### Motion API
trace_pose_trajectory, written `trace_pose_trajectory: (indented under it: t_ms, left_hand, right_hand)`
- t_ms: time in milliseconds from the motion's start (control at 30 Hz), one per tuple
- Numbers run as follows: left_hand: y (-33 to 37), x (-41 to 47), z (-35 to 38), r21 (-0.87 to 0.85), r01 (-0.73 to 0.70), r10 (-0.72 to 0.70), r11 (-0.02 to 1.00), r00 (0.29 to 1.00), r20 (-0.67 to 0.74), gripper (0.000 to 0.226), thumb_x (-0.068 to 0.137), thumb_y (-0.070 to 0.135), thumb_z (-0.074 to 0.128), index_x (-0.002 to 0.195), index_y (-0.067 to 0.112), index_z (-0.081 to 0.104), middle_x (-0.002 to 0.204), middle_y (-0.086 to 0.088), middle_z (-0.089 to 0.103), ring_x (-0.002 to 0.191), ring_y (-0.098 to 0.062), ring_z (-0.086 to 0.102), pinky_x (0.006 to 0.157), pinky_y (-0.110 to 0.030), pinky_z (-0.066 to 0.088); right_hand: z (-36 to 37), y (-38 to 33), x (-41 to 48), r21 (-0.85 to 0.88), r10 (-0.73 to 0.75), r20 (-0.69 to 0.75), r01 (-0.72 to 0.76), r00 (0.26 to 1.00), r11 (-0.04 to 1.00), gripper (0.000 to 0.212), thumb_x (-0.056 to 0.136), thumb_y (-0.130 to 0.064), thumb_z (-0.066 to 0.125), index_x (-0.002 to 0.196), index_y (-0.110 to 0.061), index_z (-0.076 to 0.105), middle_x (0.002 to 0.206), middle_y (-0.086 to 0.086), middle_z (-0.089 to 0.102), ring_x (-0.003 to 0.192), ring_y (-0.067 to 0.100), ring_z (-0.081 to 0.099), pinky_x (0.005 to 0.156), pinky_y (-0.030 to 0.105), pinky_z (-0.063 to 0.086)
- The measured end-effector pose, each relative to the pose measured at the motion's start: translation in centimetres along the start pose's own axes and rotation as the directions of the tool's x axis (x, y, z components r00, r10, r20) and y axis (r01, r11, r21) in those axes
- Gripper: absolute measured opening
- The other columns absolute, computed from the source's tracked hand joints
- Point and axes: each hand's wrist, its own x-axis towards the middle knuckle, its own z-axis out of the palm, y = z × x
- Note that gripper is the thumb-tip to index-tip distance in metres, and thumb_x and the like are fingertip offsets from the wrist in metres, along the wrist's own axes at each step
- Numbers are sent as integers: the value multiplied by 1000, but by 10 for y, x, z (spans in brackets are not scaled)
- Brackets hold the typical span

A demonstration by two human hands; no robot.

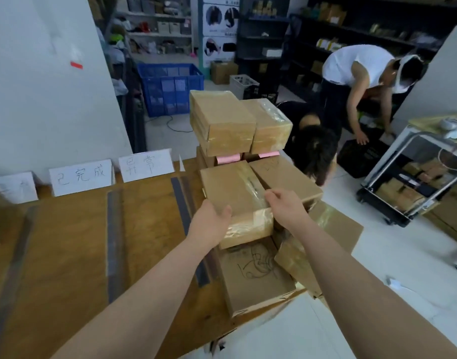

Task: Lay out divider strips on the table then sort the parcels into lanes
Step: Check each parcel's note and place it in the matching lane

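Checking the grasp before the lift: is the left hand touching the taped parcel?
Touching. The head view shows the left hand pressed against the taped parcel's left side, thumb over its top edge.

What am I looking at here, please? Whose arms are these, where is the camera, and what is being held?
The camera sits on a person's head and looks down, so the two bare arms are that person's own. No machine is here. The left hand and right hand grip a taped parcel from a pile of brown parcels at the right end of a wooden table. Three dark divider strips lie on the table, marking lanes. White paper signs stand at the far edge. Other people work behind.
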Motion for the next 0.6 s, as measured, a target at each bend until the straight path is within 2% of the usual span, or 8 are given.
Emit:
trace_pose_trajectory:
  t_ms: [67, 133, 200, 267, 300, 400, 500, 600]
  left_hand:
    - [0, -14, 0, -23, 18, -19, 1000, 999, -28, 47, 99, 41, 48, 136, 13, 43, 124, -3, 60, 102, -19, 60, 85, -33, 53]
    - [0, -30, 0, -93, 34, -39, 995, 998, -52, 47, 100, 43, 46, 136, 14, 42, 117, 2, 60, 94, -14, 60, 75, -28, 53]
    - [1, -47, -1, -172, 21, -35, 985, 996, -82, 46, 100, 43, 44, 137, 16, 40, 112, 9, 57, 87, -5, 55, 64, -18, 43]
    - [0, -63, -4, -253, -7, -25, 968, 992, -124, 48, 101, 41, 43, 143, 19, 34, 122, 8, 54, 94, -7, 53, 75, -21, 41]
    - [-1, -69, -6, -295, -17, -27, 955, 989, -145, 50, 101, 41, 43, 146, 21, 31, 127, 8, 52, 100, -9, 50, 82, -24, 40]
    - [-2, -87, -13, -404, -37, -44, 914, 981, -188, 63, 98, 46, 46, 153, 28, 21, 141, 7, 45, 113, -11, 47, 88, -28, 36]
    - [0, -103, -24, -455, -35, -53, 890, 982, -181, 101, 71, 79, 57, 152, 27, 24, 143, 3, 45, 116, -14, 50, 80, -25, 39]
    - [3, -116, -36, -490, 33, -120, 871, 982, -147, 131, 45, 94, 57, 150, 22, 27, 139, 2, 51, 116, -18, 55, 88, -29, 45]
  right_hand:
    - [-6, 0, -7, 124, 8, 1, -8, 1000, 992, 27, 100, -28, 41, 100, -25, 68, 82, -11, 66, 72, 8, 58, 56, 21, 39]
    - [-13, -3, -16, 240, -5, 33, -3, 999, 971, 26, 100, -30, 42, 102, -35, 68, 89, -19, 66, 76, -1, 60, 58, 15, 41]
    - [-18, -7, -25, 390, -19, 95, -20, 995, 920, 24, 99, -30, 47, 101, -36, 71, 95, -14, 70, 78, 4, 67, 61, 17, 49]
    - [-23, -10, -33, 494, -36, 189, -63, 981, 867, 20, 95, -33, 56, 109, -34, 71, 100, -8, 74, 85, 10, 71, 67, 26, 54]
    - [-25, -12, -37, 522, -57, 248, -84, 967, 849, 25, 92, -37, 61, 115, -32, 68, 102, -7, 74, 88, 12, 71, 69, 28, 54]
    - [-27, -20, -47, 608, -124, 379, -145, 917, 780, 68, 72, -47, 79, 131, -25, 55, 113, -3, 71, 94, 15, 71, 67, 28, 56]
    - [-23, -35, -58, 621, -182, 346, -79, 920, 780, 105, 53, -50, 89, 142, -22, 41, 124, -2, 63, 98, 16, 70, 82, 34, 57]
    - [-10, -54, -71, 554, -277, 305, 66, 911, 830, 98, 51, -48, 91, 135, -27, 46, 117, -7, 65, 97, 13, 69, 83, 36, 58]
